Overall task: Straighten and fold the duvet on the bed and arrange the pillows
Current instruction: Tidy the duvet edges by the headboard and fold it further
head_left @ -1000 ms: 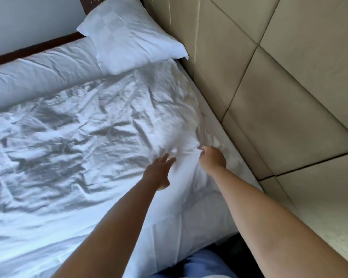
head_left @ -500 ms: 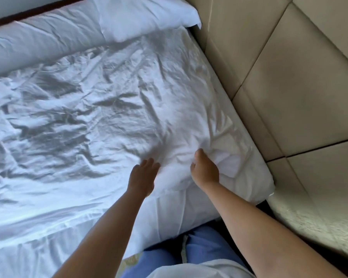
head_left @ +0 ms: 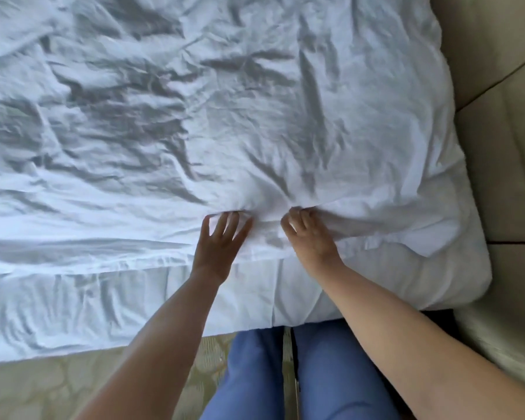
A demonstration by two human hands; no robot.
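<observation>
white duvet (head_left: pixel 255 116) spreads away from both hands, its near edge crosswise; left hand (head_left: pixel 217 247) lies flat, fingers spread, while right hand (head_left: pixel 311 237) seemingly pinches that edge.

crumpled white duvet (head_left: pixel 225 101) across bed

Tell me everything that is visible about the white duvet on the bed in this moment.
The duvet is white, soft-looking cloth, heavily creased, with grey shadows in its folds. It lies spread flat over the bed and fills most of the view; its near edge runs along the bed's side, and its right corner looks puffy beside the beige padded wall. The left hand rests on it with fingers spread. The right hand grips a bunch of its cloth, and creases fan out from there. It is not yet folded.
</observation>
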